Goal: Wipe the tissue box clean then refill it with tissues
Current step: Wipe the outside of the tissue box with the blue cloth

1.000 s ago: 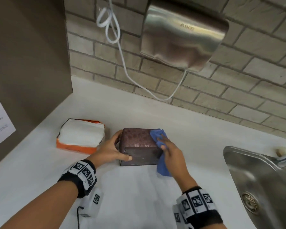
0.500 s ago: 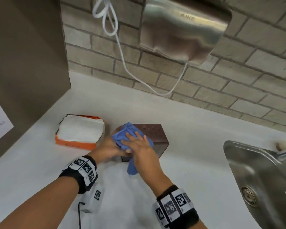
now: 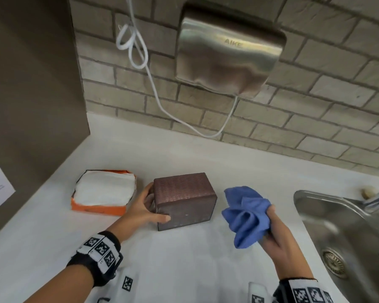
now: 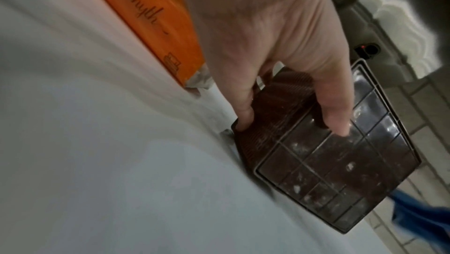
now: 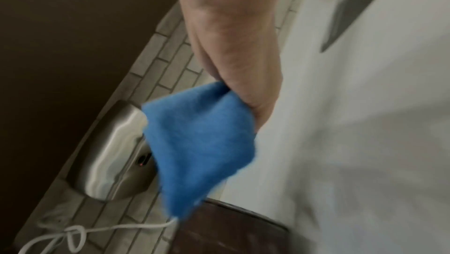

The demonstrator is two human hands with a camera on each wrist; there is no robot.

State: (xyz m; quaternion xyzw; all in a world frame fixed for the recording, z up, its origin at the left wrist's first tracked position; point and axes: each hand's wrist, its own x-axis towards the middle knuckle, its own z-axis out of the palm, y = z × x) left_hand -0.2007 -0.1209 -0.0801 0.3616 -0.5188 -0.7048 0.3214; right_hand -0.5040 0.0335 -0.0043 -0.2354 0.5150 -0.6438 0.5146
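Observation:
A dark brown textured tissue box (image 3: 184,199) stands on the white counter (image 3: 184,259), its dusty gridded face (image 4: 340,171) turned toward me. My left hand (image 3: 148,206) grips its left end, thumb on the near face and fingers behind. The thumb (image 4: 338,121) and a finger (image 4: 244,113) clamp the box's corner in the left wrist view. My right hand (image 3: 274,232) holds a bunched blue cloth (image 3: 247,215) in the air to the right of the box, apart from it. The cloth (image 5: 197,142) hangs from that fist above the box's edge (image 5: 231,235).
An orange pack of white tissues (image 3: 104,189) lies left of the box. A steel sink (image 3: 346,237) is at the right. A metal hand dryer (image 3: 230,53) with a white cord (image 3: 140,62) hangs on the brick wall. A brown panel (image 3: 31,84) closes the left side.
My right hand has lifted the cloth off the box top and swung it to the right. The left hand keeps its hold on the box's left end.

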